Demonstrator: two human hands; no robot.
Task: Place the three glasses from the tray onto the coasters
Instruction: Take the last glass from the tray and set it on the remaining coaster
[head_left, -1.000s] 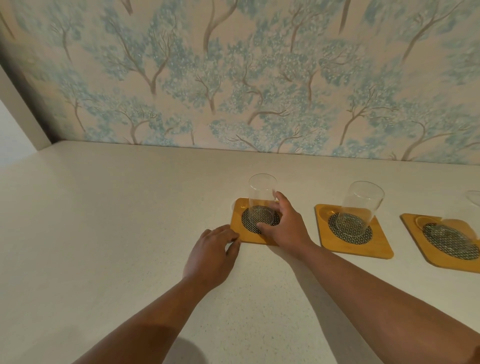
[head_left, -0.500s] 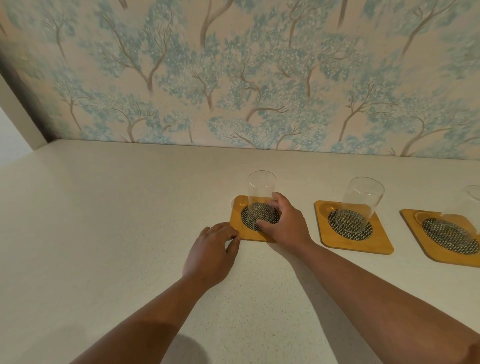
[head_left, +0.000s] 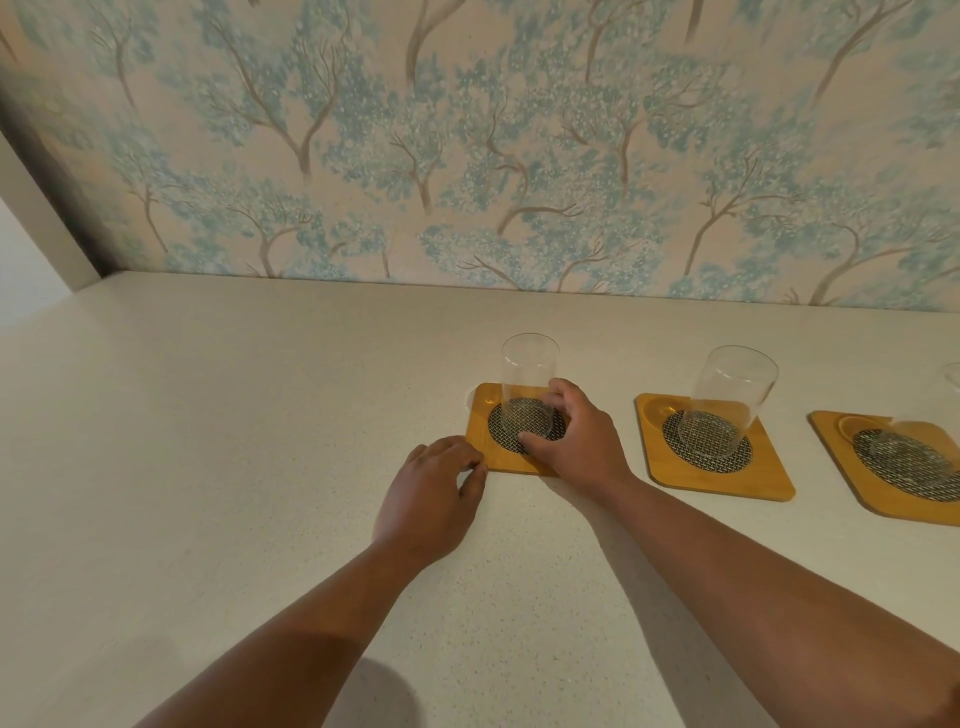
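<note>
gripping the base of the leftmost glass (head_left: 529, 384), the right hand (head_left: 576, 439) curls its thumb and fingers around the lower wall, so this hand is closed on the glass. the glass stands upright on the dark mesh disc of the leftmost coaster (head_left: 511, 428), a square wooden piece with rounded corners, and it looks empty (clear right through to the mesh). just left of that grip, the left hand (head_left: 431, 493) rests on the pale countertop (head_left: 208, 467) with its fingertips (head_left: 475, 465) bent in against the coaster's near left corner; its fingers are curled narrow, pinching or pressing the edge, and i cannot tell whether they actually hold it. to the right of the grip, well apart from it, the middle glass (head_left: 727, 400) sits on the middle coaster (head_left: 717, 447), also empty, standing over its mesh disc. farther right again, the third coaster (head_left: 893, 465) runs off the frame edge, and only a sliver of the third glass (head_left: 953, 379) shows above it, its base faint on the mesh. behind the grip, the tree-patterned wallpaper (head_left: 519, 156) rises from the back of the countertop.
</note>
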